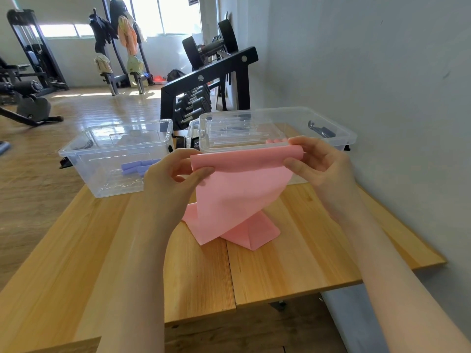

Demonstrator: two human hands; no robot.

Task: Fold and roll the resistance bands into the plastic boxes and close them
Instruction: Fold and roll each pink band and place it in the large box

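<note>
both hands point(175, 171) point(316, 161) pinch pink band's point(239, 189) rolled top edge

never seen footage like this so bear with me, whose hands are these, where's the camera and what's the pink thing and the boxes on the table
There is no machine here: a person wears one camera on the head, looking forward and down, so you see their own two arms. The left hand and right hand each pinch the top edge of a pink resistance band, which is partly rolled there; its lower end rests folded on the wooden table. Behind stand two clear plastic boxes: the left box is open and holds purple rolled bands, the right box has a lid lying on it. Gym equipment fills the room behind.
</note>
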